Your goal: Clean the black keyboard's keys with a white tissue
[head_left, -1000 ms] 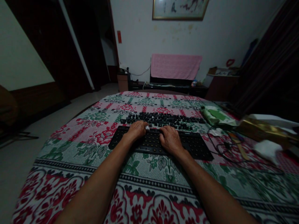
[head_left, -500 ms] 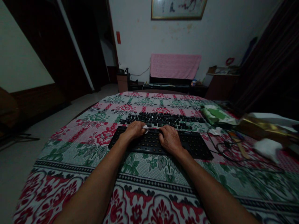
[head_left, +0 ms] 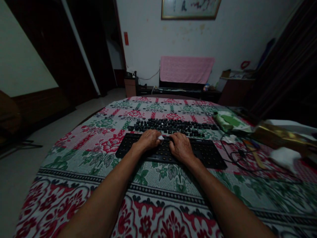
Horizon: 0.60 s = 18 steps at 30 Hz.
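Observation:
A black keyboard with its keycaps off lies flat on the table, showing rows of small round key seats. My left hand is closed on a small wad of white tissue, pressed against the keyboard's upper part left of centre. To its right, my right hand grips the far edge of the keyboard with bent fingers, its thumb over the top face. Just beyond the keyboard, loose black keycaps are spread in a wide band.
A patterned cloth covers the table. On the right lie a green tissue pack, a crumpled tissue, a black cable, a yellowish flat-handled tool, a white wad and a gold box.
My left hand has slid a little to the right along the keyboard with the tissue, closer to my right hand. The right hand stays in place on the keyboard.

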Motion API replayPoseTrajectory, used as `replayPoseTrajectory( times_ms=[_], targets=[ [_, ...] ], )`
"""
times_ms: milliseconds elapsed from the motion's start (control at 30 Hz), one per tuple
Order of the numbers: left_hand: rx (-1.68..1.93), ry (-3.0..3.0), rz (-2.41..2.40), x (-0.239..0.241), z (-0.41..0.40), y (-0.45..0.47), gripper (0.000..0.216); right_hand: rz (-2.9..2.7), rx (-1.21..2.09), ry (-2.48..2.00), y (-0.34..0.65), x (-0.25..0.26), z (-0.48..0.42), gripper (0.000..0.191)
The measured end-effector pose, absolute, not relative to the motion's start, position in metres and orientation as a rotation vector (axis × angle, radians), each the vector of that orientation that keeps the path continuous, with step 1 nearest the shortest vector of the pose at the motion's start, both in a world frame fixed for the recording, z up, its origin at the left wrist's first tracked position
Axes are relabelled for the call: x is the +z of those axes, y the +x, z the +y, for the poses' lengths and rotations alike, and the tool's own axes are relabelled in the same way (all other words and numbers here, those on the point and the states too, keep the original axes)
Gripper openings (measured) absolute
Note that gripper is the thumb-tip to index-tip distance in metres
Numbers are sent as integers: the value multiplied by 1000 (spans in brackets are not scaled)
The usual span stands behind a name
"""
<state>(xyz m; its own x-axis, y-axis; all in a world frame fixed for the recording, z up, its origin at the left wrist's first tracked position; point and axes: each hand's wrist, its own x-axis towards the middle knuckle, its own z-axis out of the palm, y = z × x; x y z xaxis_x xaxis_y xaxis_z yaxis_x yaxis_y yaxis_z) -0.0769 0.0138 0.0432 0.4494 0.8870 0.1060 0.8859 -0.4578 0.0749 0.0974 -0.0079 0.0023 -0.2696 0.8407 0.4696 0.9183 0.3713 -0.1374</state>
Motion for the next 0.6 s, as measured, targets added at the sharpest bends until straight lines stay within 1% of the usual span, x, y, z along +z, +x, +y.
replayPoseTrajectory(
  times_ms=[233, 433, 600],
  targets=[
    [191, 2540, 1656, 50, 16, -99, 20, -2172, -228, -1526, 98, 2, -8, 24],
    [301, 2621, 1566, 39, 13, -80, 23, -2168, -226, -1517, 98, 1, -7, 25],
    [336, 2616, 1645, 34, 10, -68, 27, -2177, -223, -1533, 98, 1, -8, 26]
  ],
)
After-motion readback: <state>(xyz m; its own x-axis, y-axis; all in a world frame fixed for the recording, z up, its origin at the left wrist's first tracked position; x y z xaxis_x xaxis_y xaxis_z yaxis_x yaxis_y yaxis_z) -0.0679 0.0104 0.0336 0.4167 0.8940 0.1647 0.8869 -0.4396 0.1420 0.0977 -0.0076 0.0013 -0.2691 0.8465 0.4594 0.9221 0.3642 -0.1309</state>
